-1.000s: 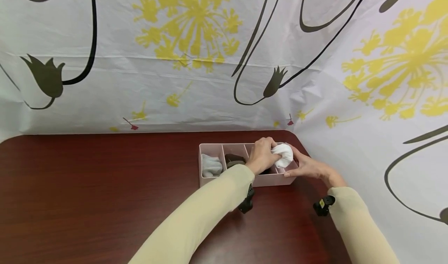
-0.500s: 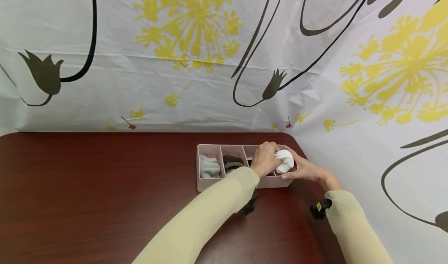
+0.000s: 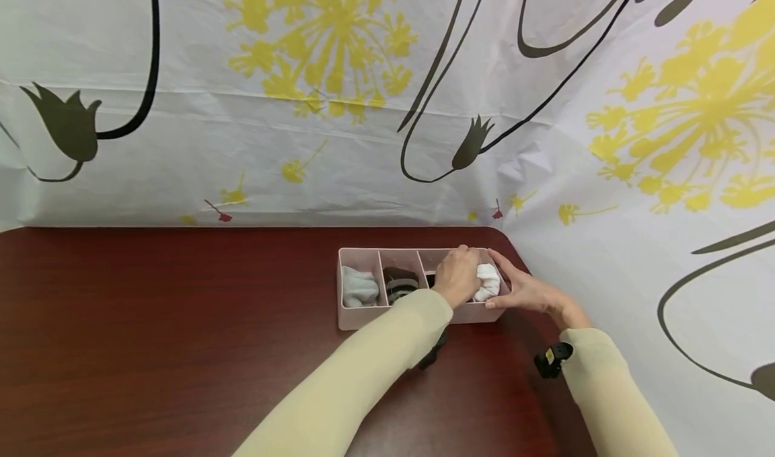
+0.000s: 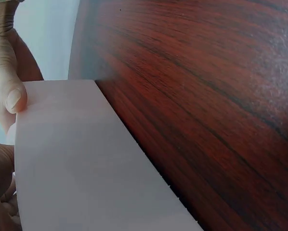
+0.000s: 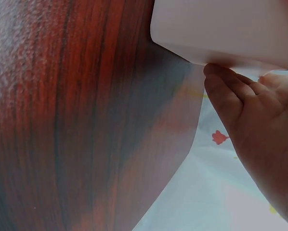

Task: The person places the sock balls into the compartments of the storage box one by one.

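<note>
A pale pink divided box (image 3: 357,318) stands near the table's far right corner. Into its rightmost compartment my left hand (image 3: 458,276) reaches, holding a bundled white sock (image 3: 487,283) that sits low between the walls; its fingertips are hidden. My right hand (image 3: 528,291) grips the box's right end, thumb on the front rim and fingers at the back. Seen from the right wrist, the right hand (image 5: 259,113) lies against the box's end wall (image 5: 221,33). In the left wrist view, the right thumb (image 4: 13,98) presses the rim.
A grey bundle (image 3: 360,287) fills the leftmost compartment, and a dark brown and grey bundle (image 3: 399,283) the one beside it. Something black shows partly in the third, behind the left hand. Patterned white sheeting (image 3: 339,174) rises behind and right of the dark red table (image 3: 181,329).
The white sock has gone down from above the rim into the right compartment, with the left hand lowering over it. The right hand stays on the box's end.
</note>
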Demonstrator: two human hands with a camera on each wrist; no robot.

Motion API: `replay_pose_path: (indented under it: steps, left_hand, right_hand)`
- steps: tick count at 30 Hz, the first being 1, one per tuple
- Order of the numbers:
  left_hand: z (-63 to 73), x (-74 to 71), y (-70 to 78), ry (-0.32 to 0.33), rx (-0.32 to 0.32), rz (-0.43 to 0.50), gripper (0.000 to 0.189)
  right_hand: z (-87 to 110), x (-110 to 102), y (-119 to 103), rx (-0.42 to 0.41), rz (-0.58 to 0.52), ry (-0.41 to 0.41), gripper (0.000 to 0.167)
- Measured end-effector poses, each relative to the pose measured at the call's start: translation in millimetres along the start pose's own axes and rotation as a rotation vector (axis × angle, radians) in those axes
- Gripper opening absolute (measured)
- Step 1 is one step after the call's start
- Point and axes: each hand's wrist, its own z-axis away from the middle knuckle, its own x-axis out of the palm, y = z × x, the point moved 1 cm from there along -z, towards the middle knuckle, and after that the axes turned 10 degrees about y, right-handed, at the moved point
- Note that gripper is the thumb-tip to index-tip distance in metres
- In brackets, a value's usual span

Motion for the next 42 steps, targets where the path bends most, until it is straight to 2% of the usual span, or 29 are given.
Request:
replay_pose_path:
  steps: [3,9,14,20,28,42]
  left_hand:
    - [-0.2,1.0,0.9,0.004,0.001,-0.015,0.028]
    - [0.5,2.2,2.4,-0.015,0.006,-0.045,0.035]
    - [0.9,3.9,3.6,-0.002,0.006,-0.068,0.024]
    - [-0.2,7.4,5.9,0.006,0.023,-0.114,0.018]
    - [-4.0,6.6,10.7,-0.065,0.037,-0.191,0.022]
    - [-4.4,6.2,8.3,-0.118,0.043,-0.158,0.025]
  right_hand:
    - [0.5,-0.5,-1.5,0.005,0.016,-0.002,0.11]
    - [0.0,-0.4,-2.5,0.007,0.043,-0.007,0.11]
    - [-0.8,1.0,-0.4,0.014,0.022,-0.009,0.111]
    - [-1.4,1.2,1.3,0.002,0.023,-0.004,0.109]
    - [-1.7,-1.2,-0.9,0.015,0.021,-0.009,0.109]
    - [-1.3,-1.5,-4.2,0.025,0.019,-0.023,0.109]
